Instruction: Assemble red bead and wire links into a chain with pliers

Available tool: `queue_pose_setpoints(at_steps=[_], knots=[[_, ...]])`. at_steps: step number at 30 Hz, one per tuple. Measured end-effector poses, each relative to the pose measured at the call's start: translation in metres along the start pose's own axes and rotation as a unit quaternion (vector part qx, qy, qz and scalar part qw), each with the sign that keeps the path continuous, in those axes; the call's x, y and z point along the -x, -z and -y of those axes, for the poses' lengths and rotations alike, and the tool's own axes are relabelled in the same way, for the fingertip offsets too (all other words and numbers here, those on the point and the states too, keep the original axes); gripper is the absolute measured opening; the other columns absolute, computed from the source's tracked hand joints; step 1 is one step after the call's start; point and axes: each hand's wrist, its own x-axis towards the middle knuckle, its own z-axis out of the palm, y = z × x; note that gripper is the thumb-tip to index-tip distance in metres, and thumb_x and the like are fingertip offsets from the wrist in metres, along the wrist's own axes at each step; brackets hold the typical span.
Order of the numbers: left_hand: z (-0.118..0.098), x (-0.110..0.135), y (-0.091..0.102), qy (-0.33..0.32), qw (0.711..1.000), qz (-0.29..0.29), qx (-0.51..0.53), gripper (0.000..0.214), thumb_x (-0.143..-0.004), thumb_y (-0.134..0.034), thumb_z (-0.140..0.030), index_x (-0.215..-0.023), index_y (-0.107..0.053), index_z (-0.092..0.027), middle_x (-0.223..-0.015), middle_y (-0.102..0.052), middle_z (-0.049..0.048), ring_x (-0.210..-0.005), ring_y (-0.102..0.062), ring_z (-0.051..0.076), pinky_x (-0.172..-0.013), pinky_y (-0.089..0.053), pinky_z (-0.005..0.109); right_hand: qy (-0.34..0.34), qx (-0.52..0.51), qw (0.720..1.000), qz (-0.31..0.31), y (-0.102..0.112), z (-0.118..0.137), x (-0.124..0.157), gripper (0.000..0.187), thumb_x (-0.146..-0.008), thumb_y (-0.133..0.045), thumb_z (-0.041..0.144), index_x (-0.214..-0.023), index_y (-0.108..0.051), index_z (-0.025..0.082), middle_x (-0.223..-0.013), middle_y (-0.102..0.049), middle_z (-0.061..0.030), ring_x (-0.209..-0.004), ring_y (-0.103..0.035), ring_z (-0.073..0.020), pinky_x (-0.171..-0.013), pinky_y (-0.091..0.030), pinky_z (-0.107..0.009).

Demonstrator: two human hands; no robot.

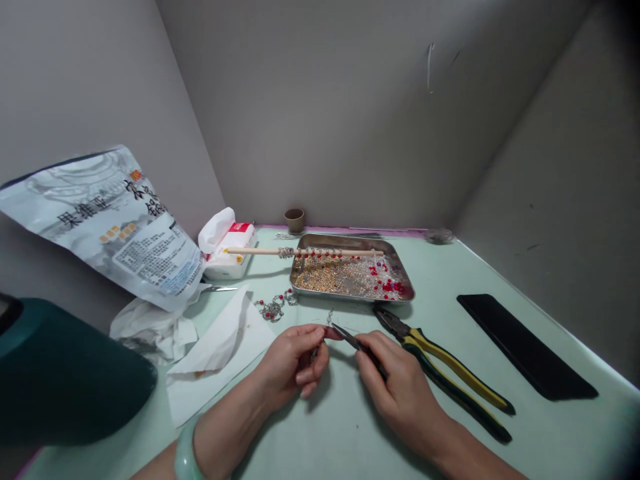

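Observation:
My left hand (297,360) is closed, thumb and forefinger pinching a small piece of thin wire work. A short silvery beaded strand (330,318) shows just beyond those fingertips. In my right hand (400,387) are slim dark tweezers (353,339), their narrow tip touching or very near the left fingertips. Fine wire runs near the tip, but its ends are too thin to follow. Beyond the hands lies a metal tray (350,298) of gold, clear and red beads. A small heap of wire-and-red-bead chain (274,308) rests left of the tray.
A wooden stick (260,251) wound with beaded wire lies across the tray. Combination pliers (445,360) and a black flat case (525,347) are to the right. Leftward stand a tissue pack (233,250), paper (220,360), a large pouch (115,227) and a dark green object (75,373).

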Motion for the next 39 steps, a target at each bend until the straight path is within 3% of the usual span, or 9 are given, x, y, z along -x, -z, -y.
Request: queue_pose_setpoints(at_steps=[7,17,27,31,35,39], knots=[[0.004,-0.002,-0.007,-0.037,0.997,-0.037,-0.055,0.024,-0.084,-0.058,-0.036,-0.093,-0.051,-0.015,-0.055,-0.059,-0.0019,-0.031,-0.028,0.003,-0.031,-0.037,0.016,0.007,0.032,0.999,0.014,-0.003,0.0,0.002,0.013,-0.092,-0.042,0.019,-0.093,-0.055,0.018,-0.083,-0.057,-0.0063,-0.076,-0.054,-0.0192,-0.068,-0.043,-0.031],[0.007,-0.003,-0.009,-0.072,0.981,-0.092,-0.152,0.036,-0.08,-0.06,-0.045,-0.098,-0.051,-0.015,-0.055,-0.06,-0.002,-0.03,-0.03,0.003,-0.032,-0.035,0.016,0.005,0.051,0.999,0.01,-0.004,0.0,0.002,0.014,-0.092,-0.04,0.019,-0.091,-0.055,0.018,-0.082,-0.058,-0.0062,-0.075,-0.054,-0.019,-0.068,-0.043,-0.031],[0.015,-0.008,-0.002,-0.107,0.945,-0.167,-0.259,0.036,-0.085,-0.051,-0.041,-0.107,-0.052,-0.013,-0.051,-0.058,-0.0034,-0.029,-0.034,0.006,-0.03,-0.028,0.018,0.037,0.207,0.977,0.033,-0.011,-0.006,0.003,0.014,-0.089,-0.044,0.019,-0.09,-0.058,0.016,-0.088,-0.059,-0.0098,-0.086,-0.053,-0.0249,-0.076,-0.039,-0.04],[0.013,-0.006,-0.004,-0.102,0.934,-0.162,-0.302,0.03,-0.085,-0.047,-0.037,-0.103,-0.056,-0.014,-0.051,-0.058,-0.0033,-0.03,-0.035,0.007,-0.034,-0.028,0.02,0.061,0.226,0.972,0.037,-0.013,-0.006,0.003,0.018,-0.088,-0.049,0.02,-0.103,-0.059,0.017,-0.097,-0.06,-0.0106,-0.091,-0.052,-0.0263,-0.078,-0.038,-0.042],[0.01,-0.004,-0.008,-0.111,0.912,-0.169,-0.357,0.026,-0.085,-0.046,-0.032,-0.099,-0.059,-0.015,-0.049,-0.058,-0.0035,-0.036,-0.04,0.009,-0.045,-0.035,0.022,0.093,0.218,0.971,-0.001,-0.004,-0.004,0.001,0.017,-0.087,-0.052,0.025,-0.099,-0.061,0.017,-0.097,-0.062,-0.0104,-0.091,-0.054,-0.0265,-0.078,-0.038,-0.041],[0.013,0.0,-0.004,-0.132,0.891,-0.162,-0.404,0.025,-0.086,-0.044,-0.029,-0.098,-0.061,-0.015,-0.05,-0.059,-0.0023,-0.047,-0.051,0.012,-0.056,-0.04,0.024,0.144,0.197,0.968,-0.065,0.009,0.011,-0.009,0.016,-0.091,-0.045,0.019,-0.095,-0.06,0.019,-0.082,-0.065,-0.0066,-0.073,-0.058,-0.0201,-0.07,-0.04,-0.034]])
